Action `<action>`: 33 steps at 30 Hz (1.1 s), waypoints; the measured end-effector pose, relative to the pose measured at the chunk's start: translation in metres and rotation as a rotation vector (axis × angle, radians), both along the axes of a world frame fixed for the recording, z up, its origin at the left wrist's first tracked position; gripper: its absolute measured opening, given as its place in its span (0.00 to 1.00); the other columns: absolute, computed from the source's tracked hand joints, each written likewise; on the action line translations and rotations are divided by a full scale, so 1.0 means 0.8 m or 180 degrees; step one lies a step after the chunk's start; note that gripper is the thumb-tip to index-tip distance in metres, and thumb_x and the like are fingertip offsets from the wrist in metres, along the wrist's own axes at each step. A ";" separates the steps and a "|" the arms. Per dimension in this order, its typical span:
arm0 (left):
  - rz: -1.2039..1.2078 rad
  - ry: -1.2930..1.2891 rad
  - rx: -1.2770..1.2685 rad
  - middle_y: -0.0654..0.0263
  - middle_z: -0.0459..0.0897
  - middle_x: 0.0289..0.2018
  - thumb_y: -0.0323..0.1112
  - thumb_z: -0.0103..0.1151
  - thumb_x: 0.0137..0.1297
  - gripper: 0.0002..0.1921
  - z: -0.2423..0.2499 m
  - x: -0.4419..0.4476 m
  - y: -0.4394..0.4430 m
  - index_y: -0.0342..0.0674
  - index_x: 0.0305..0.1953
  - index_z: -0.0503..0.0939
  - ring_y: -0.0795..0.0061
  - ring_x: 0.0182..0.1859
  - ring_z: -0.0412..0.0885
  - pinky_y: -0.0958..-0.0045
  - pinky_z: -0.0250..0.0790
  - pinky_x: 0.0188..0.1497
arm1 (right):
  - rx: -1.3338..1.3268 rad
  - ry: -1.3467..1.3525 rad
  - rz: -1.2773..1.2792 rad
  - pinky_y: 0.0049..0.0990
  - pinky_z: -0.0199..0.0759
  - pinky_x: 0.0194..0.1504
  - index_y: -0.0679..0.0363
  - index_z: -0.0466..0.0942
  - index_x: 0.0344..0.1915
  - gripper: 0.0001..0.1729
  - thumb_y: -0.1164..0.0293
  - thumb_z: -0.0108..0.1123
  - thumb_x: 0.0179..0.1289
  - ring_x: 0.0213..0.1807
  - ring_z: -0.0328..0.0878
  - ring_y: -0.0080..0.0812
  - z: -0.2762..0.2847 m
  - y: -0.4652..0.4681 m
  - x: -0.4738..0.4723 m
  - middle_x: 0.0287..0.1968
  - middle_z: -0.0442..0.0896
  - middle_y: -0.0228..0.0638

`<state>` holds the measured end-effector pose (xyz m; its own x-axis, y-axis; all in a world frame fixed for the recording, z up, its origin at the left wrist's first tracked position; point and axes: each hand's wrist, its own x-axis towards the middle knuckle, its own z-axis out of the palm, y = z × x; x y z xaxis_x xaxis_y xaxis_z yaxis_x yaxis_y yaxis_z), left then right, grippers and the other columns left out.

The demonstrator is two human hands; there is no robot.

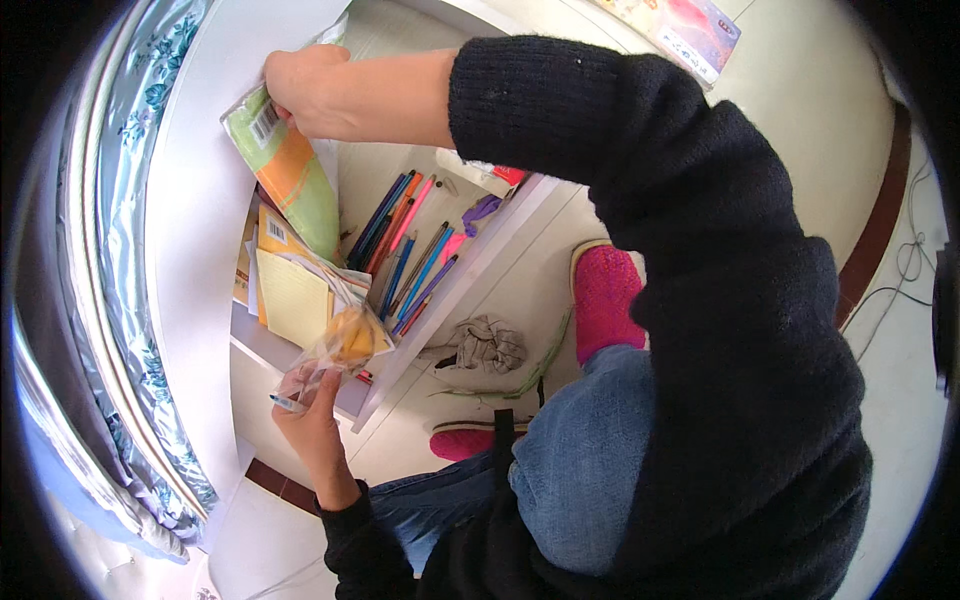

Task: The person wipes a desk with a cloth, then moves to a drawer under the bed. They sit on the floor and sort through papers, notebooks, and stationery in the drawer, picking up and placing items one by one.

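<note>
In front of me an open white drawer (469,247) holds paper goods and pens. My right hand (307,82) grips the upper part of a flat green and orange packet (300,187) that carries a barcode. The packet stands tilted inside the drawer, its lower end by the pens. My left hand (315,412) pinches a crumpled clear plastic bag (322,367) with something yellow in or behind it, over the drawer's near end. A small white and blue stick-like item (286,403) shows at those fingers. Beside the bag lies a pale yellow ruled notepad (292,296) on envelopes and papers.
Several coloured pens and pencils (405,240) lie in the drawer, near a purple band (480,212). A curtain (142,225) borders the white cabinet (195,225). On the floor are a crumpled grey cloth (484,345), a green stalk (544,367) and my pink shoe (607,296).
</note>
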<state>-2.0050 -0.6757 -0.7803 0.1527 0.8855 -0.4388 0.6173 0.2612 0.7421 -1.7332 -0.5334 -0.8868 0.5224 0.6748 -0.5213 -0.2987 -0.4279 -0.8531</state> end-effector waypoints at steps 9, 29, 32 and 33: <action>-0.0073 0.0285 0.0060 0.63 0.80 0.30 0.22 0.62 0.51 0.11 0.002 0.003 0.001 0.28 0.37 0.76 0.79 0.32 0.77 0.81 0.68 0.36 | -0.0094 0.1694 -0.1220 0.34 0.70 0.27 0.75 0.65 0.40 0.21 0.74 0.56 0.46 0.22 0.76 0.37 0.029 -0.004 0.005 0.23 0.76 0.44; -0.0031 -0.0047 -0.0096 0.68 0.80 0.28 0.24 0.62 0.50 0.08 0.013 -0.017 -0.008 0.32 0.34 0.78 0.83 0.31 0.74 0.83 0.66 0.34 | -0.1073 -0.2789 0.2738 0.33 0.74 0.39 0.63 0.70 0.49 0.26 0.55 0.53 0.59 0.41 0.77 0.39 -0.064 -0.105 0.138 0.40 0.78 0.42; 0.0056 -0.0176 -0.0205 0.68 0.80 0.29 0.24 0.62 0.50 0.08 0.014 -0.019 -0.013 0.32 0.34 0.78 0.83 0.32 0.75 0.83 0.67 0.35 | -0.0507 -0.4748 0.2945 0.36 0.72 0.43 0.61 0.70 0.49 0.23 0.61 0.56 0.55 0.43 0.75 0.43 -0.046 -0.139 0.114 0.41 0.77 0.43; 0.0061 -0.0142 -0.0263 0.67 0.80 0.29 0.24 0.62 0.51 0.08 0.014 -0.019 -0.014 0.31 0.34 0.78 0.83 0.32 0.75 0.83 0.67 0.35 | -0.0205 -0.5335 0.2893 0.37 0.71 0.44 0.61 0.70 0.48 0.22 0.63 0.56 0.54 0.44 0.75 0.44 -0.038 -0.155 0.103 0.41 0.77 0.43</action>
<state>-2.0202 -0.6871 -0.7691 0.1571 0.8496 -0.5035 0.5783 0.3341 0.7443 -1.6506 -0.6571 -0.9173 -0.0054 0.9992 0.0396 0.9994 0.0040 0.0351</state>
